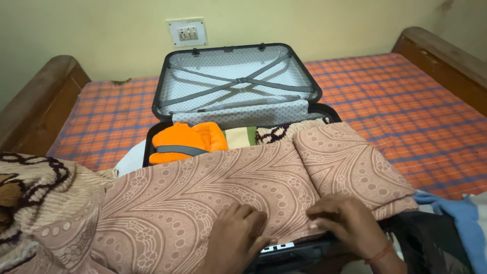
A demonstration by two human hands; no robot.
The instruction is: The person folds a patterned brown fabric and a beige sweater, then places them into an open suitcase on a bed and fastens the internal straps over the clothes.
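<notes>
Our left hand (pixel 238 233) and right hand (pixel 347 223) press flat, fingers spread, gripping nothing, on the patterned pink bedsheet (pixel 243 187) covering the open suitcase (pixel 238 81) at frame centre.

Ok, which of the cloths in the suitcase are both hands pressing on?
The big pinkish-brown patterned cloth draped over the front: left hand and right hand lie on it. The orange one sits untouched behind.

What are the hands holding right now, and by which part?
Both the left hand and right hand press on the near edge of the pinkish-brown patterned bedsheet draped over the open suitcase; whether fingers grip it cannot be told.
</notes>
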